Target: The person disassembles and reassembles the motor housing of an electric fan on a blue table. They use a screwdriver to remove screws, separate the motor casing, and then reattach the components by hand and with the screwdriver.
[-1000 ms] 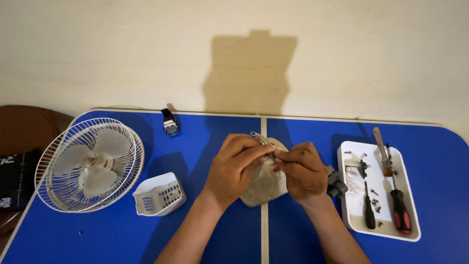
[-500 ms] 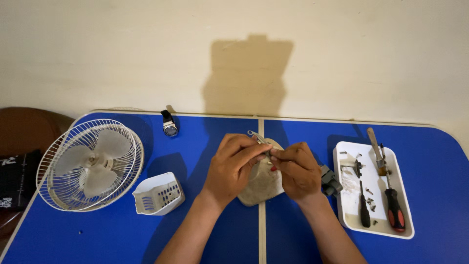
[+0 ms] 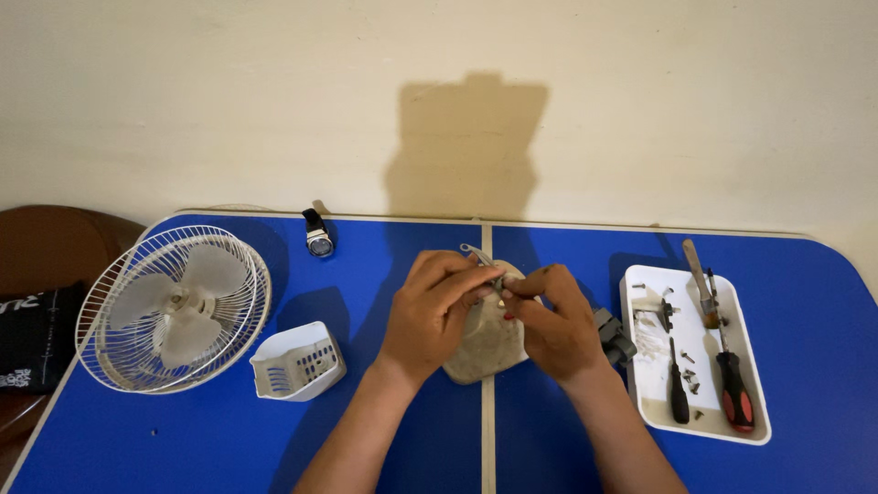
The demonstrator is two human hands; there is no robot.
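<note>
Hands meet at table centre: left hand [image 3: 437, 316] and right hand [image 3: 553, 322] both pinch small metal part [image 3: 482, 259] above beige housing [image 3: 485, 340], fingers closed. Part's long axis slants up-left; both hands equally near.

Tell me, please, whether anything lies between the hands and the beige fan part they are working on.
Nothing visible does: the left hand and right hand already rest on the beige fan part, fingertips meeting over its top edge.
</note>
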